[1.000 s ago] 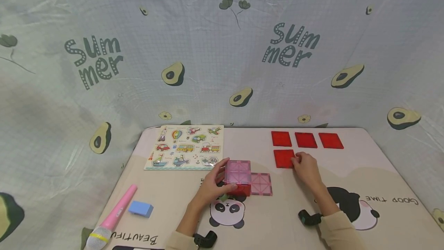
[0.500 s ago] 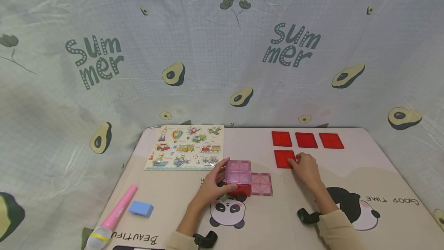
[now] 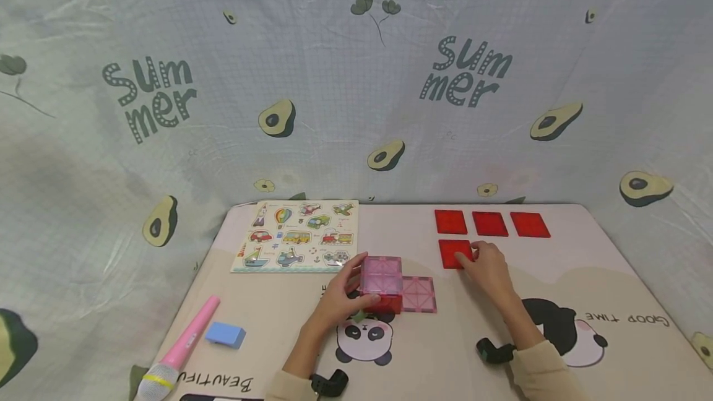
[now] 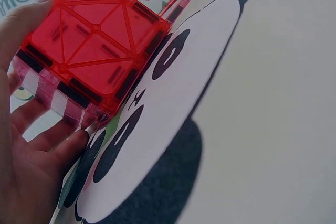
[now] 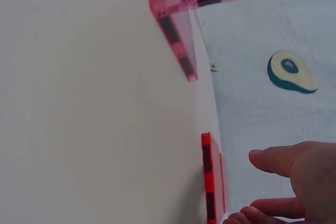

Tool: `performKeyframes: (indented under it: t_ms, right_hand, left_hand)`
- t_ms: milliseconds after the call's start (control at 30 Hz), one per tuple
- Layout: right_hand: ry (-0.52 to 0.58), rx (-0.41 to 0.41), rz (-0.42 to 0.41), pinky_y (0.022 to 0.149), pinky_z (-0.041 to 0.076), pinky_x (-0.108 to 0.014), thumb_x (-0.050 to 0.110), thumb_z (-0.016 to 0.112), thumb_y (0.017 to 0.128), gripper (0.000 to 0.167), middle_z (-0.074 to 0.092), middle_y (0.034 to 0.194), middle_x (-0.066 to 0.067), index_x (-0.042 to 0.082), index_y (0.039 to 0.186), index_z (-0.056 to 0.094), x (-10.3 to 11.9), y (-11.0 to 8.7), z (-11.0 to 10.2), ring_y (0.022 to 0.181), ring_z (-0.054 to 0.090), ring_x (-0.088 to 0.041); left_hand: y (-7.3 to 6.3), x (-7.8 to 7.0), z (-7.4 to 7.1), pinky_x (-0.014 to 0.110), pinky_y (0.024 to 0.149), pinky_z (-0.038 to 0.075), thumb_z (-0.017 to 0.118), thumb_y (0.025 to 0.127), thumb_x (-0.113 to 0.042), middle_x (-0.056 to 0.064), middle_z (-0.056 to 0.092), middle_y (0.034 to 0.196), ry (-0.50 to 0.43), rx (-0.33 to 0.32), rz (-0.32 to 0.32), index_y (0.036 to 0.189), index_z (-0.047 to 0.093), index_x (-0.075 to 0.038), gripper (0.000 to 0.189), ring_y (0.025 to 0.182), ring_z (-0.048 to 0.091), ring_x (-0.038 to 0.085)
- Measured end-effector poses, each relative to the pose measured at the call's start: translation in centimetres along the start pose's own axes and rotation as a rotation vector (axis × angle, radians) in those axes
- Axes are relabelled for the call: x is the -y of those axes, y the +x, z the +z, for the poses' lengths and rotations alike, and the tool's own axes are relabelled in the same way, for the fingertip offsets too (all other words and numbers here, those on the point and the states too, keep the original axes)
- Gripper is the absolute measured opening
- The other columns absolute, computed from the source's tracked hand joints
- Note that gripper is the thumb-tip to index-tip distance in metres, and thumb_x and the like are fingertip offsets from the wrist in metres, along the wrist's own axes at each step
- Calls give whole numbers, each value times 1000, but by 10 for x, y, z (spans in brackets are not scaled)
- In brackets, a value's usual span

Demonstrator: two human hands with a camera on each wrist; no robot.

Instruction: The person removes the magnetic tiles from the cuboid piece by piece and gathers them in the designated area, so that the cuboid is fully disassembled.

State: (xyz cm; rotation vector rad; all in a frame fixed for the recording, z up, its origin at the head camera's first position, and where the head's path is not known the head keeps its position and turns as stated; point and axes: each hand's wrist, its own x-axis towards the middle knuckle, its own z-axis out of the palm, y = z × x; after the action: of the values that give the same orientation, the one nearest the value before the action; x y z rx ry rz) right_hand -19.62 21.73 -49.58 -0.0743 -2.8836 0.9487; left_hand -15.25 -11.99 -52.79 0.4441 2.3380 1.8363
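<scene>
My left hand [image 3: 338,299] grips a small cube of magnetic tiles [image 3: 382,276], thumb in front and fingers round the left side. Its top is clear pink; in the left wrist view the thumb overlaps the cube's red face [image 4: 94,30]. A flat pink tile [image 3: 419,294] adjoins the cube's right side. My right hand [image 3: 490,271] is at a red square tile [image 3: 452,252] lying on the table, thumb over it and fingers by its right edge. In the right wrist view the thumb stands apart from the tile's edge [image 5: 209,182], with the fingers spread below.
Three more red tiles [image 3: 490,224] lie in a row behind. A picture puzzle board [image 3: 301,237] is at the back left. A pink toy microphone [image 3: 189,336] and a blue block [image 3: 226,335] lie at the left. A patterned curtain [image 3: 334,79] hangs behind the table.
My right thumb has moved left from the red tile's right edge to over the tile, while the fingers stay near that edge. The left hand and cube have kept still.
</scene>
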Motion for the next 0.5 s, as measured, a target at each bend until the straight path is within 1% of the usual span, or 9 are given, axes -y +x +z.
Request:
performKeyframes:
  t_ms: [133,267,367,500]
  right_hand:
    - [5,13,-22,79,62,-46,30,70,92,60,59,110,-27,-12,132,53,8,-4,-1,94,58,-33]
    - [10,31,-24,87,60,-53,29,71,91,62,58,120,-30,-11,134,51,15,-8,-1,106,58,-41]
    - [5,46,-31,88,60,-53,29,72,89,64,57,123,-30,-10,135,50,21,-11,-1,110,58,-43]
    - [-15,64,-55,85,62,-50,30,75,87,65,59,120,-28,-9,134,52,27,-15,1,106,60,-39]
  left_hand:
    - [0,1,0,46,113,45,79,84,-31,7,46,154,1,2,2,155,34,-29,85,141,49,34]
    - [1,1,0,46,113,45,79,83,-31,7,46,154,1,-1,-2,155,34,-29,85,141,49,33]
    - [0,0,0,46,113,45,79,83,-32,7,47,154,3,-3,-3,155,34,-30,85,141,49,33]
    - [0,0,0,46,113,45,79,83,-33,7,47,154,2,-5,-6,154,35,-32,84,141,49,33]
